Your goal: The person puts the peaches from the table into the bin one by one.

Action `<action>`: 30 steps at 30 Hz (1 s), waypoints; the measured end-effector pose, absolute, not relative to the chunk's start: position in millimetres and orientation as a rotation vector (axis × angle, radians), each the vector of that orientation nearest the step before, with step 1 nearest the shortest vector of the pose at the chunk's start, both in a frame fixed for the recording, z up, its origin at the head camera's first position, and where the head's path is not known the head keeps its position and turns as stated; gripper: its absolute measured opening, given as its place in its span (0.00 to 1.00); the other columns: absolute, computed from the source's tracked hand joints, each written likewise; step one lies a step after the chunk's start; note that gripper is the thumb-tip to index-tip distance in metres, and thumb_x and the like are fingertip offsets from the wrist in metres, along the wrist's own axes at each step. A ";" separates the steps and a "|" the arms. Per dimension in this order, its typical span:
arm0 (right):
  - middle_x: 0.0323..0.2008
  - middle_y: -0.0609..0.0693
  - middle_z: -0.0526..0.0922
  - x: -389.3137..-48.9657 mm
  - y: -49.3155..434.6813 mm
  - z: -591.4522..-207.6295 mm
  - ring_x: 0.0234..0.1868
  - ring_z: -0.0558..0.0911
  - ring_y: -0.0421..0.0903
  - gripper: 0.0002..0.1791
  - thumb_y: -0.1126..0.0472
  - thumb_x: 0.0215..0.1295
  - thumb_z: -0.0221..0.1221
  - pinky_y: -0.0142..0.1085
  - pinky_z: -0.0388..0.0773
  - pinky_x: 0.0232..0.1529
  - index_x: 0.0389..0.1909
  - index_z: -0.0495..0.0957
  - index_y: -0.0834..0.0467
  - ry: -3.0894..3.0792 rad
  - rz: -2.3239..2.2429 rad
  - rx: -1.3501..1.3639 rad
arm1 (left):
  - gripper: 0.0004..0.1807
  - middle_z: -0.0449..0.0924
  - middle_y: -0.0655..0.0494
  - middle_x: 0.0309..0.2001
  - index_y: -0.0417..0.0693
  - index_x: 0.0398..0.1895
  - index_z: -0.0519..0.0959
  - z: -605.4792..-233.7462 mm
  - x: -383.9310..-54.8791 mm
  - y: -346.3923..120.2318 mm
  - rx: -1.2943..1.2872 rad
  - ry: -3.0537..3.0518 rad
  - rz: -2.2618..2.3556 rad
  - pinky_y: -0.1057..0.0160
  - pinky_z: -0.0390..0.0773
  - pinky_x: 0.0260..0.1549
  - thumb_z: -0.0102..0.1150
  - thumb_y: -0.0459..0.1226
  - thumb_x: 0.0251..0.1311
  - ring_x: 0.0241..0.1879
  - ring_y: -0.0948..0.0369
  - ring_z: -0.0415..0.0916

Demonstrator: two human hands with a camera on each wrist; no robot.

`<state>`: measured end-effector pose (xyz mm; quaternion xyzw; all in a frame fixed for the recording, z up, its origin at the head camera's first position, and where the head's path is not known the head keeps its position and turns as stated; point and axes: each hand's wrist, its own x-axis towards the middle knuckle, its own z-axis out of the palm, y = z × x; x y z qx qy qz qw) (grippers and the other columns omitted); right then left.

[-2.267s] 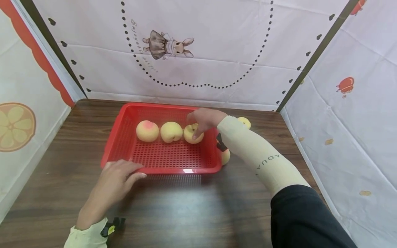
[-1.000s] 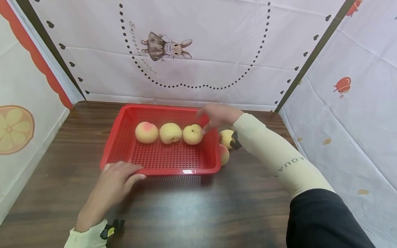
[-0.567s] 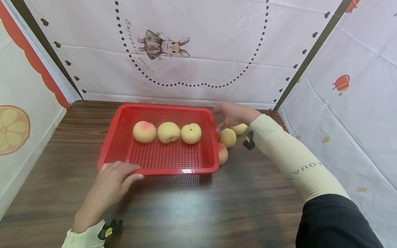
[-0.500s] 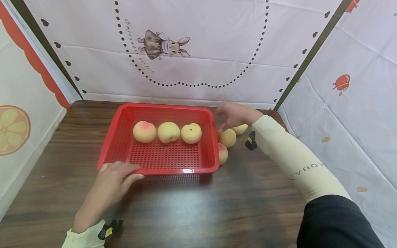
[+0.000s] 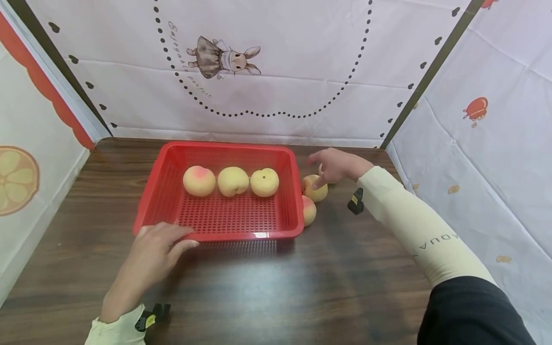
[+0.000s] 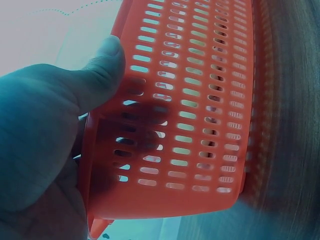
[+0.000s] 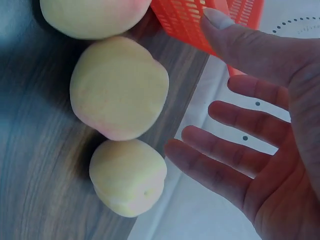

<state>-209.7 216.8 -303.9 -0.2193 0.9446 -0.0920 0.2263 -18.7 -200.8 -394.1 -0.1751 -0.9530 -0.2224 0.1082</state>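
Note:
My left hand (image 5: 151, 258) grips the near left rim of a red plastic basket (image 5: 233, 236); in the left wrist view its thumb (image 6: 102, 70) lies outside the perforated wall, the fingers behind it. Inside the basket, a pink-topped peach (image 5: 199, 181), a middle peach (image 5: 233, 181) and a right-hand peach (image 5: 264, 182) form a row. My right hand (image 5: 338, 165) hovers, fingers spread and holding nothing, over peaches right of the basket. The right wrist view shows a near peach (image 7: 95, 17), a middle peach (image 7: 120, 90) and a far peach (image 7: 128, 177) on the wood.
The dark wooden table (image 5: 258, 297) carries everything. A white printed sheet (image 5: 280, 62) rises behind it, with more patterned sheets at the left and right sides. A black strap mount (image 5: 356, 201) sits on the right wrist.
My right hand has let go of the right-hand peach inside the basket and moved right, past the rim, over the peaches outside. The left hand keeps its grip on the rim.

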 end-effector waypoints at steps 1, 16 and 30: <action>0.61 0.56 0.83 -208.5 216.6 -304.0 0.50 0.83 0.52 0.43 0.53 0.55 0.78 0.52 0.79 0.62 0.71 0.73 0.59 2.602 -0.254 -0.594 | 0.19 0.91 0.51 0.41 0.50 0.47 0.89 -394.3 -19.1 -200.7 -0.518 -2.802 -0.653 0.51 0.64 0.42 0.80 0.44 0.52 0.44 0.50 0.83; 0.51 0.49 0.89 -178.3 207.8 -335.2 0.48 0.82 0.48 0.29 0.55 0.53 0.79 0.47 0.80 0.57 0.58 0.84 0.52 2.535 -0.280 -0.732 | 0.19 0.91 0.51 0.40 0.49 0.47 0.89 -396.8 -19.3 -201.1 -0.539 -2.778 -0.630 0.51 0.64 0.41 0.79 0.44 0.51 0.43 0.50 0.83; 0.43 0.45 0.84 -164.1 203.2 -358.0 0.43 0.79 0.45 0.28 0.53 0.49 0.81 0.42 0.78 0.52 0.52 0.85 0.51 2.550 -0.343 -0.816 | 0.19 0.91 0.50 0.41 0.49 0.46 0.89 -397.2 -19.5 -200.5 -0.523 -2.781 -0.621 0.50 0.64 0.42 0.80 0.44 0.51 0.44 0.49 0.84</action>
